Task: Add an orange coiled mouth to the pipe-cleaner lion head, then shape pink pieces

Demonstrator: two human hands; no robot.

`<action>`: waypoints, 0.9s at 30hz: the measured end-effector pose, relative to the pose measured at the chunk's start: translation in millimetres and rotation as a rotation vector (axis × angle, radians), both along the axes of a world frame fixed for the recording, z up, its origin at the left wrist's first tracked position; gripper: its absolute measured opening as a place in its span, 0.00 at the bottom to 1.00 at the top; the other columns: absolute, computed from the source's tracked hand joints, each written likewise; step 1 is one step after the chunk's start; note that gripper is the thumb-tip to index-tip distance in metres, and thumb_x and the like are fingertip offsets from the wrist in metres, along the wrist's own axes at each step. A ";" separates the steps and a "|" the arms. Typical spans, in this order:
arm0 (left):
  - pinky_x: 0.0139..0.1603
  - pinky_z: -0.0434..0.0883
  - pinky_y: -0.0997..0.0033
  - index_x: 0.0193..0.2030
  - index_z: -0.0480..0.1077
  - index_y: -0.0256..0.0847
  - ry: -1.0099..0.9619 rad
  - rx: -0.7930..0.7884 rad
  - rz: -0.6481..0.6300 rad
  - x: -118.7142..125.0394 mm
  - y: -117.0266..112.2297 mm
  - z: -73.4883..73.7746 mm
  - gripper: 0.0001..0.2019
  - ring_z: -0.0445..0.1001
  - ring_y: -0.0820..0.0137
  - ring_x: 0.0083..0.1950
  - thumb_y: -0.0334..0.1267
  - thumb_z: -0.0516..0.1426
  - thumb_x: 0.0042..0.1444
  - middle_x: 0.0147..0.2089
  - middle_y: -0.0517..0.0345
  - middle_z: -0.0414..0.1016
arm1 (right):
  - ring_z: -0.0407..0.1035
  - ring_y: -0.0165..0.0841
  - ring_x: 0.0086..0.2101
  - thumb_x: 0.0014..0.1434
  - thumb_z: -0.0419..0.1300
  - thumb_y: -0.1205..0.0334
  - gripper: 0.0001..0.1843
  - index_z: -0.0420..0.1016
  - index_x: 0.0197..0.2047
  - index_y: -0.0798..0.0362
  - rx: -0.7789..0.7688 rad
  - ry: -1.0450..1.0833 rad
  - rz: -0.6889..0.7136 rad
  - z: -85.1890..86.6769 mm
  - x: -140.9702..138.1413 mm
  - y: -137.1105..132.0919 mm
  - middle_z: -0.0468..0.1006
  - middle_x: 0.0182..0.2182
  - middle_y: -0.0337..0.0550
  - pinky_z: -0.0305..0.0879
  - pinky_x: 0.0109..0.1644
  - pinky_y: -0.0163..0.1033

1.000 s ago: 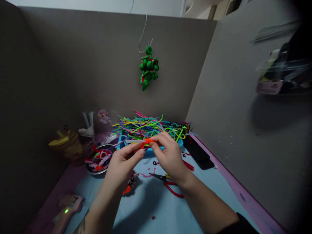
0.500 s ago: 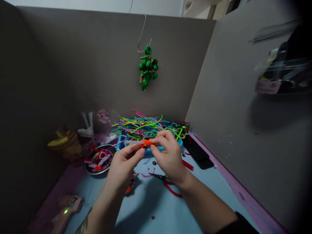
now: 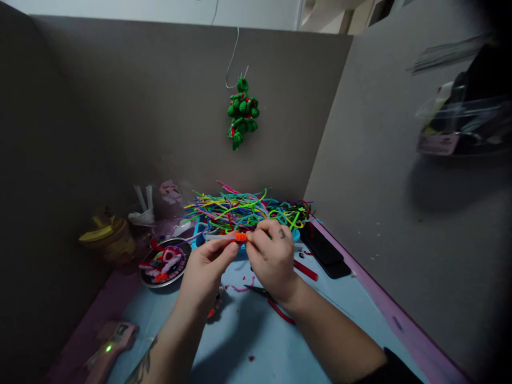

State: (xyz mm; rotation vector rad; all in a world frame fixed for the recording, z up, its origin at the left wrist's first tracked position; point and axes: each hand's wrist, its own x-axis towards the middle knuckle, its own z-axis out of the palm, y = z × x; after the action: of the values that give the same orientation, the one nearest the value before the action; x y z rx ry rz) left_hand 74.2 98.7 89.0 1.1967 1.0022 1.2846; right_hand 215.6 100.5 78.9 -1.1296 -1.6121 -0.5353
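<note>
My left hand (image 3: 206, 272) is closed in a pinch on a thin whitish stick (image 3: 218, 236) that lies level above the table. Around the stick's right end an orange pipe cleaner (image 3: 240, 237) is wound in a short, tight coil. With thumb and fingers, my right hand (image 3: 274, 261) grips the coil's right side. Below that hand lie red-handled scissors (image 3: 282, 312), partly hidden by it. A small orange and white piece (image 3: 216, 303) rests beside my left wrist, half covered.
Behind my hands, a blue tray (image 3: 197, 234) overflows with coloured pipe cleaners (image 3: 240, 208). A bowl (image 3: 160, 285) of fuzzy pieces and a pink glue gun (image 3: 116, 344) are at left. A black phone (image 3: 326, 250) lies at right. A green ornament (image 3: 242, 112) hangs from a wire.
My right hand has turned inward, its fingers more curled, covering more of the scissors. The orange coil looks neater and tighter. My left hand has hardly moved.
</note>
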 end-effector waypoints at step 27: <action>0.47 0.70 0.66 0.34 0.79 0.40 0.290 0.269 0.003 -17.4 9.0 7.0 0.10 0.76 0.61 0.46 0.44 0.61 0.55 0.44 0.49 0.81 | 0.67 0.29 0.29 0.63 0.56 0.63 0.10 0.74 0.30 0.54 -0.672 0.342 0.617 19.1 8.5 3.5 0.74 0.26 0.37 0.60 0.33 0.33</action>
State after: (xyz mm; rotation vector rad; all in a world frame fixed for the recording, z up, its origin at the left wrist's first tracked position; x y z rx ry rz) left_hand 56.9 107.7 96.0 1.6245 1.0590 1.3013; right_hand 224.1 104.0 98.0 -1.0293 -1.7535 0.6141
